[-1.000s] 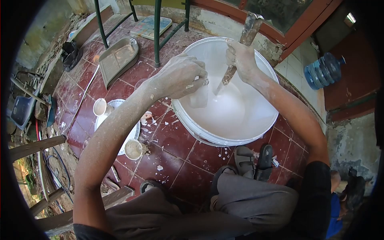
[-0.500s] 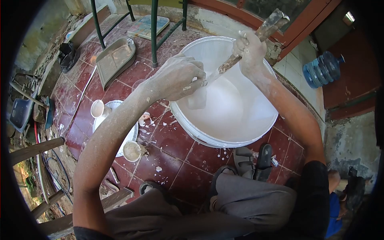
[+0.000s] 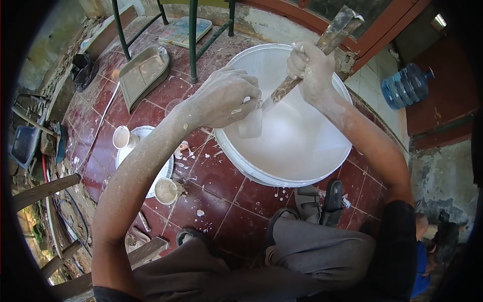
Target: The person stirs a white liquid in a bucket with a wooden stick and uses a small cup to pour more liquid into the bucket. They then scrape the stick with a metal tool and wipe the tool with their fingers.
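Observation:
Over the left side of a large white tub [image 3: 236, 168] of smooth whitish liquid [image 3: 307, 146], my left hand [image 3: 224, 98] is closed round a translucent white plastic cup [image 3: 250, 123]. My right hand [image 3: 312, 68], above the tub's far side, grips a flat wooden stick [image 3: 338, 34] smeared with white. The stick slants down to the left, and its lower end comes close to the fingers of my left hand and overlaps the cup's edge in this view. Whitish residue coats both hands and my left forearm.
Left of the tub lie a round white lid [image 3: 161, 176] and two cups, one tipped [image 3: 122, 137], one upright [image 3: 167, 191]. A dustpan [image 3: 145, 75], green chair legs [image 3: 193, 45], a water jug [image 3: 406, 86] and sandals [image 3: 332, 196] stand around. Splatters mark the red tiles [image 3: 196, 221].
The stick's lower end has drawn a little up and right, away from my left fingers, as my right hand shifted slightly. My left hand and the cup have barely moved.

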Demonstrator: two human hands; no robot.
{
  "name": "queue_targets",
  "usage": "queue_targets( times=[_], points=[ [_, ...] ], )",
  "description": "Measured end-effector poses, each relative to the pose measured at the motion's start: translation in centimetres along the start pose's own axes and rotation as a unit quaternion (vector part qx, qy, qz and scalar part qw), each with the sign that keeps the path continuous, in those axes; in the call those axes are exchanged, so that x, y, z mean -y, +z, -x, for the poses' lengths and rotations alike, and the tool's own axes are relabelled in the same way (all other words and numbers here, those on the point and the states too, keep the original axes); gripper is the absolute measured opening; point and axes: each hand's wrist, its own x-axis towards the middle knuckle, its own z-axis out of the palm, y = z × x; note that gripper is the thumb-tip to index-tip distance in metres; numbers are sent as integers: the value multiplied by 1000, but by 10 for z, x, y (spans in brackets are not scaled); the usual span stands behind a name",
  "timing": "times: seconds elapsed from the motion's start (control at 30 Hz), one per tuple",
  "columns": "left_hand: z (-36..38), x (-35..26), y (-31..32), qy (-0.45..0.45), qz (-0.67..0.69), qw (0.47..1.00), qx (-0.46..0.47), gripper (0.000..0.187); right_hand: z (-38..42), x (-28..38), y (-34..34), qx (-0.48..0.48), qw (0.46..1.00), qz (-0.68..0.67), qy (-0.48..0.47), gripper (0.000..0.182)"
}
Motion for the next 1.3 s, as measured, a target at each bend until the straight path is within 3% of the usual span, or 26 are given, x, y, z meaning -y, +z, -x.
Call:
queue_targets(
  times=[0.03, 0.1, 0.17, 0.23, 0.37, 0.43, 0.47, 0.53, 0.63, 0.7, 0.77, 0.8, 0.87, 1.0, 1.07, 1.3],
  points=[
    [0, 0, 0, 4, -1, 1000, -1, 22, 4, -1, 0, -1, 1000, 1, 1, 29],
    [0, 0, 1, 2, -5, 1000, 1, 23, 11, -4, 2, -45, 981, 94, 163, 28],
    [0, -1, 0, -3, -11, 1000, 1, 23, -1, -7, 0, -44, 974, 143, 170, 30],
    [0, -3, -2, -11, -5, 1000, 3, 23, -21, -11, -3, -60, 960, 272, 3, 30],
    [0, 0, 5, 13, -13, 998, -52, 21, -26, -14, 2, -33, 975, 197, -102, 30],
    [0, 1, 5, 17, -13, 998, -56, 20, -12, -10, 8, -56, 995, 71, -34, 30],
    [0, 1, 4, 16, -14, 998, -58, 20, -4, -7, 8, -54, 995, 71, -35, 30],
    [1, 1, 5, 18, -32, 998, -45, 20, 10, -2, 2, -13, 990, 70, 123, 28],
    [1, 1, 4, 16, -15, 999, -43, 19, -6, -6, -11, -59, 968, 191, 149, 26],
    [1, 1, 4, 10, -15, 999, -41, 19, -32, -4, -19, -97, 962, 231, 107, 25],
    [-1, 1, 4, 9, -15, 999, -37, 19, -45, 7, -19, -94, 962, 254, -31, 27],
    [0, 1, 4, 6, -9, 1000, -25, 20, -41, 13, -15, -95, 962, 253, -33, 27],
    [1, 2, 3, 3, -4, 1000, -17, 21, -27, 24, -4, -12, 980, 193, -38, 33],
    [-1, 0, 1, -4, -21, 1000, 2, 21, -18, 22, 0, 3, 976, 187, -115, 44],
    [-1, -1, 0, -13, -23, 1000, 15, 20, -15, 19, 2, 59, 955, 152, -249, 55],
    [0, -1, 1, 10, -9, 999, -31, 17, -7, 18, 11, 11, 972, 110, -208, 54]
  ],
)
